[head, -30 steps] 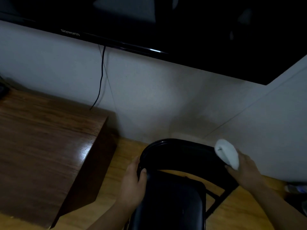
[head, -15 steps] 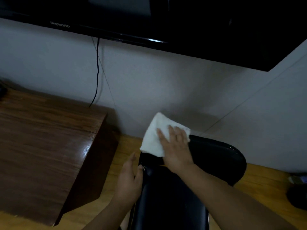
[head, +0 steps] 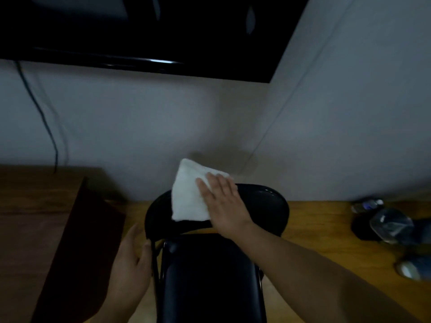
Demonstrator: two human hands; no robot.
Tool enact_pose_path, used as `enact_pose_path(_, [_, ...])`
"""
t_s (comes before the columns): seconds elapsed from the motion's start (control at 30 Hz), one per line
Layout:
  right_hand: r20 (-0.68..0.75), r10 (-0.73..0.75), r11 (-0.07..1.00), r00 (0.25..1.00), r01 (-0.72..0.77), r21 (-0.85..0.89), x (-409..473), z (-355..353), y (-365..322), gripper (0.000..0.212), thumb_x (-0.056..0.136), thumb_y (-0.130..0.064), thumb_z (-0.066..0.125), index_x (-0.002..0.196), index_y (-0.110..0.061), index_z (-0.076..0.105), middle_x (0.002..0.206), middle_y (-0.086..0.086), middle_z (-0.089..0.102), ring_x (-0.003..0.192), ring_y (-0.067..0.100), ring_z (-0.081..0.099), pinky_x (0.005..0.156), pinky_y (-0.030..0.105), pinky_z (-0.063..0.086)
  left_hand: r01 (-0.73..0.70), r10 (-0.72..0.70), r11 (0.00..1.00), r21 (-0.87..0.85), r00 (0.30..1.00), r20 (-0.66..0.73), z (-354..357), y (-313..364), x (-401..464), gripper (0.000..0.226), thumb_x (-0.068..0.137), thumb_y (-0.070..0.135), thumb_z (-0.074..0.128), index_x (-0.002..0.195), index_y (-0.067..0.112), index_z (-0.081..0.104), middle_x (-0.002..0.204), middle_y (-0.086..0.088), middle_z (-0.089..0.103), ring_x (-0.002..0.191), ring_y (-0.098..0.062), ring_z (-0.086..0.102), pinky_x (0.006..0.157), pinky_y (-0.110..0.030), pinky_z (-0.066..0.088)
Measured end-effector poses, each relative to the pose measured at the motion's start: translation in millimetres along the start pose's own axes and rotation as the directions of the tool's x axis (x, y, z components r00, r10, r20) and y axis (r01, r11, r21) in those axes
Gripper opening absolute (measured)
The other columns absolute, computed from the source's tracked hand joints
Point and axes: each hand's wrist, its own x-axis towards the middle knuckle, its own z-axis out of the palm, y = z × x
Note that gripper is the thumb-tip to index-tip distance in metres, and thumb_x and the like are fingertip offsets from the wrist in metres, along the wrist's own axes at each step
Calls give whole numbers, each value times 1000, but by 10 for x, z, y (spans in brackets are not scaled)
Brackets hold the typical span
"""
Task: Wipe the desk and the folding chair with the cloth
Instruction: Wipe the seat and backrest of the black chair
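Moved: cloth (head: 190, 194) and right hand (head: 224, 203) shifted right along chair (head: 210, 276) backrest; view panned right.
Writing: none legible on TV (head: 149, 31).
Right hand: flat, fingers spread, pressing cloth on backrest top.
Left hand (head: 131, 259): open, loosely gripping chair frame.
Desk (head: 35, 217): left, beside chair.
Floor right: bottles (head: 387, 220), blurred.

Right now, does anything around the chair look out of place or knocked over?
On the chair itself, nothing stands out. On the floor to the right, clear plastic bottles lie among dark items by the wall, loosely cluttered. No spill is visible in the dim light.
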Motion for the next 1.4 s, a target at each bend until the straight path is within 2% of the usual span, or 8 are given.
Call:
enact_pose_path(0.23, [71,500,822,863,-499,274,-995,231,1132,102,87,-22,68,161,-14,-1,166,21,15,148,40,21,118,55,30,-63,63,998,-5,996,58,392,299,19,50,102,26,50,150,24,38,148,-1,49,117,-10,53,100,-35,38])
enact_pose_path(0.4, [551,709,-95,441,-713,694,-1686,689,1107,17,103,-23,58,112,-9,57,115,19,67,95,22,66,67,11,50,-75,76,997,-19,995,64,604,372,-3,51,102,22,50,152,20,37,147,0,49,86,19,52,88,-21,39])
enact_pose_path(0.5, [575,744,-307,340,-590,747,-1590,757,975,18,103,-21,58,94,-7,65,93,14,70,87,31,68,58,16,48,-76,75,997,22,996,40,611,342,19,50,102,22,51,150,19,39,146,-2,51,95,14,56,91,-23,40])
enact_pose_path(0.57, [434,822,-224,370,-491,842,-1376,635,920,22,102,-16,57,118,-3,62,96,11,69,98,31,68,66,13,53,-61,60,997,51,998,31,565,302,15,50,102,23,51,150,21,38,149,-3,49,122,-9,53,105,-33,38])
enact_pose_path(0.67, [18,811,356,585,-517,778,-1043,492,836,68,98,-21,53,158,-5,25,159,25,34,148,38,31,121,52,30,-49,49,998,48,999,7,454,244,12,51,102,23,51,151,23,37,149,0,49,131,-12,44,108,-35,35])
enact_pose_path(0.83, [-196,524,821,829,-430,376,-461,319,402,89,82,-36,47,163,-24,11,170,19,4,153,50,-10,118,62,-17,-33,34,998,45,999,-19,216,77,-14,50,103,25,50,151,23,38,152,1,45,137,-14,40,112,-35,32])
enact_pose_path(1.07, [-286,162,977,944,-113,181,306,505,-908,97,77,-34,64,161,-32,14,170,16,4,154,47,-12,120,61,-18,-99,101,994,38,994,-39,-81,-310,105,49,104,25,46,152,21,39,153,4,44,140,-13,40,116,-36,33])
enact_pose_path(1.4, [-179,-42,999,983,36,-36,-230,1502,-1636,117,72,-44,82,163,-27,10,168,17,-1,152,45,-11,120,62,2,-216,229,950,-227,973,34,-137,-727,371,45,107,18,37,109,56,61,107,28,69,99,5,66,71,-6,50])
